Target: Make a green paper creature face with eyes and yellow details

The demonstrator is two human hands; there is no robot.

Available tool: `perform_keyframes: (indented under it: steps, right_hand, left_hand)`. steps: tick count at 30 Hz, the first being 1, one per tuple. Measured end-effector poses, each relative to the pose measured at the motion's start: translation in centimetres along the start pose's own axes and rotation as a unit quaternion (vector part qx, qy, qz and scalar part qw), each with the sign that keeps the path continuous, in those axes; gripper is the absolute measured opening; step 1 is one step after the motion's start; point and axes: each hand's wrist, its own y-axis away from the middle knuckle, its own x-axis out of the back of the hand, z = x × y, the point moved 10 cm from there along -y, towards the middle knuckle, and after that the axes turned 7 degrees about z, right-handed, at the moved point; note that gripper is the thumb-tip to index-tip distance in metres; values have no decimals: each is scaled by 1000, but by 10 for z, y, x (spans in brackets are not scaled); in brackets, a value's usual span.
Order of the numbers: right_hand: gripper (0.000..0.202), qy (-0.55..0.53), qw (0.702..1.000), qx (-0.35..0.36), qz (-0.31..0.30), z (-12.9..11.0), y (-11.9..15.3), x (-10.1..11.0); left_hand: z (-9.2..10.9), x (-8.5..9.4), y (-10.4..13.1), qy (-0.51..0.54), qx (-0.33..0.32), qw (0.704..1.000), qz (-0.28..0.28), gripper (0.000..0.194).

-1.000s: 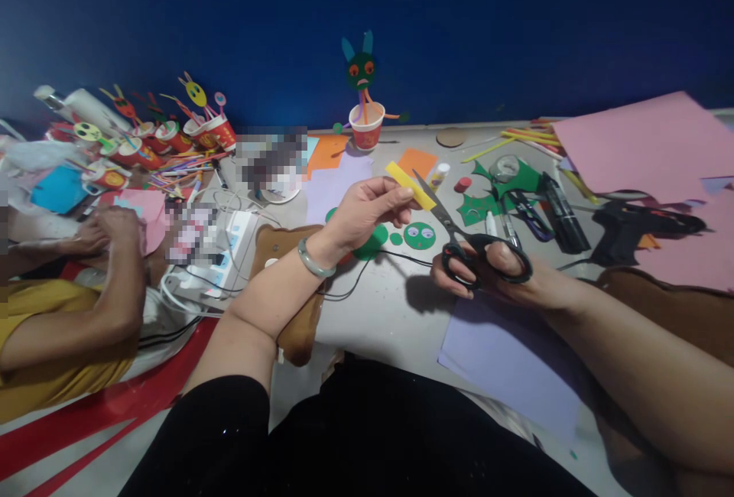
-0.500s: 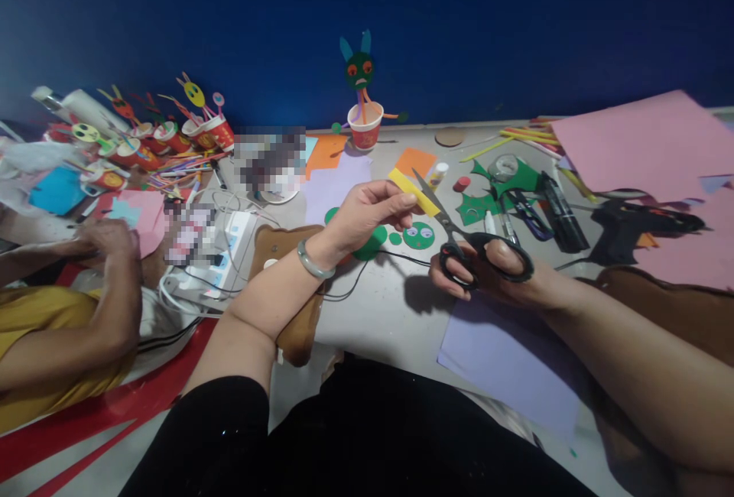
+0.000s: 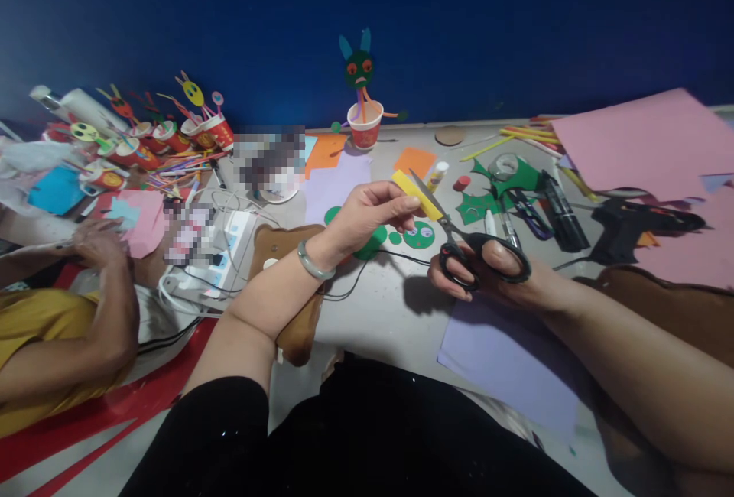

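Observation:
A small yellow paper strip [image 3: 408, 183] is pinched between the thumb and fingers of my left hand [image 3: 375, 214]. My right hand [image 3: 505, 271] holds black-handled scissors [image 3: 450, 229], thumb and fingers through the loops. The blades lie at the strip's right part, pointing up and left. Beneath my hands on the table are a green paper face [image 3: 419, 235] with eyes and a small green circle [image 3: 395, 238]. A larger green circle [image 3: 375, 241] is partly covered by my left hand.
A red cup [image 3: 365, 134] with a green-headed figure stands at the back. Right are green scraps [image 3: 479, 208], a black glue gun [image 3: 619, 229] and pink paper [image 3: 647, 145]. Purple paper [image 3: 510, 367] lies in front. Left are a power strip [image 3: 232, 252] and another person's hands [image 3: 103, 245].
The yellow strip and my left fingers have shifted slightly right, and the scissor blades look a little less spread. At the left, the other person's hands have moved slightly.

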Motion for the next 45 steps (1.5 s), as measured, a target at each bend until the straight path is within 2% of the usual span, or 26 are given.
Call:
perform_keyframes:
  steps: [18,26,30,33,36,39,42,45]
  right_hand:
    - [63,32,999,-8,17,2,0,4]
    - [65,38,999,-10,19,5,-1,7]
    - [63,51,997,21,54,-9,-1,17]
    - [61,114,991,44,56,-21,0,24]
    - [49,284,958,21,5,-12,0,23]
    - [38,465,884,26,-38,5,-2,23]
    - [29,575,817,19,-34,20,-4,28]
    - [21,625,780,10,-27,21,-4,29]
  left_hand:
    - [-5,-4,2,-28,11,999,-20,57]
    - [-5,-12,7,-26,9,998,-55,51]
    - [-6,-11,7,-30,21,998,-43,52]
    - [-7,0,0,-21,27,999,1,45]
    - [-8,19,-8,-6,30,997,71,32]
    - [-8,31,-13,1,27,993,117,22]
    - [-6,28,-13,-11,25,994,106,17]
    - [-8,15,-10,-35,34,998,51,25]
